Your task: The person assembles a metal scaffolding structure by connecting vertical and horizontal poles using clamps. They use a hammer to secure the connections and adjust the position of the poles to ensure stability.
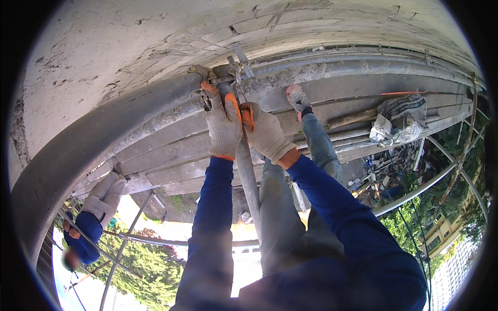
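Both my hands wear whitish knit gloves with orange palms and fingertips. My left hand (224,127) is closed around the top of an upright scaffold pole (250,179), its fingers beside the end of a thick grey pipe. Close against it on the right, my right hand (267,132) has its fingers curled tight at the pole. What they pinch is mostly hidden; a thin wire-like strip runs down toward them from the joint. Just above my hands, a rusty metal coupler (235,68) sits where the pole meets the horizontal pipes (332,72).
Wooden planks (171,163) form the walkway under my feet, along a rough concrete wall (129,46). A crumpled sack (399,119) and loose poles lie to the right. Another person (96,217) is at the lower left. Below the planks are rubble (394,166) and trees.
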The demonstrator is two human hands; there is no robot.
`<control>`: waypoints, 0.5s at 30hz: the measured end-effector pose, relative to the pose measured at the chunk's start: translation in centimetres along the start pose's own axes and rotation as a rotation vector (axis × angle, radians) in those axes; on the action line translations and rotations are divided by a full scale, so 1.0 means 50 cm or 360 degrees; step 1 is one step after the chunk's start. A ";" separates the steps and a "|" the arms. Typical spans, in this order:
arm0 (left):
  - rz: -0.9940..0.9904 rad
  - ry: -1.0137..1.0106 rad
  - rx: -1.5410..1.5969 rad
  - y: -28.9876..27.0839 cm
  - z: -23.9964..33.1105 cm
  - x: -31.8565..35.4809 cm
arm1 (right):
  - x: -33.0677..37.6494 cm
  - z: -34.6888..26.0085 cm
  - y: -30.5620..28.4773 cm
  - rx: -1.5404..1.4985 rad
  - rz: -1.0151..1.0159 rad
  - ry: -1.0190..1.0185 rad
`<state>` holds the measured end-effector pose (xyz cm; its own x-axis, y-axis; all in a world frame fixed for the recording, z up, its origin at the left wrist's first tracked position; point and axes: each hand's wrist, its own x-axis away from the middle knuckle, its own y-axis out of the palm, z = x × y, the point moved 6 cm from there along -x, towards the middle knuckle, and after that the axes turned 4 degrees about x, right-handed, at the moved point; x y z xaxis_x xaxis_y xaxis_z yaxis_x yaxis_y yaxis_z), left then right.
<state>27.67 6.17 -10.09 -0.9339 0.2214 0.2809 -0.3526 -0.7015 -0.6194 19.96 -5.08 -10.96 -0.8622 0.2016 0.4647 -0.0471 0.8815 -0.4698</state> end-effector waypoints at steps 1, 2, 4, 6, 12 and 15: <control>0.0030 0.0011 0.0014 0.001 0.000 -0.004 | -0.005 -0.004 -0.004 0.0079 -0.0030 0.0014; 0.0060 0.0021 0.0027 0.000 0.000 -0.006 | -0.010 -0.007 -0.008 0.0158 -0.0060 0.0029; 0.0029 -0.0027 -0.0002 0.000 0.002 -0.006 | -0.020 -0.015 -0.011 0.0438 -0.0270 0.0034; 0.0006 -0.0036 0.0028 0.004 0.009 -0.019 | -0.039 -0.022 -0.020 0.0104 -0.0628 0.0035; 0.0112 0.0095 0.0025 0.003 0.021 -0.005 | -0.130 -0.100 -0.171 -0.2402 -0.1788 0.0052; 0.0088 0.0088 0.0024 -0.002 0.017 -0.007 | -0.095 -0.080 -0.154 -0.2231 -0.1358 0.0531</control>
<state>28.08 5.58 -9.53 -0.9540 0.2186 0.2052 -0.2996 -0.7239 -0.6215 26.44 -11.14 -6.57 -0.6822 -0.5904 0.4313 0.2010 0.4157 0.8870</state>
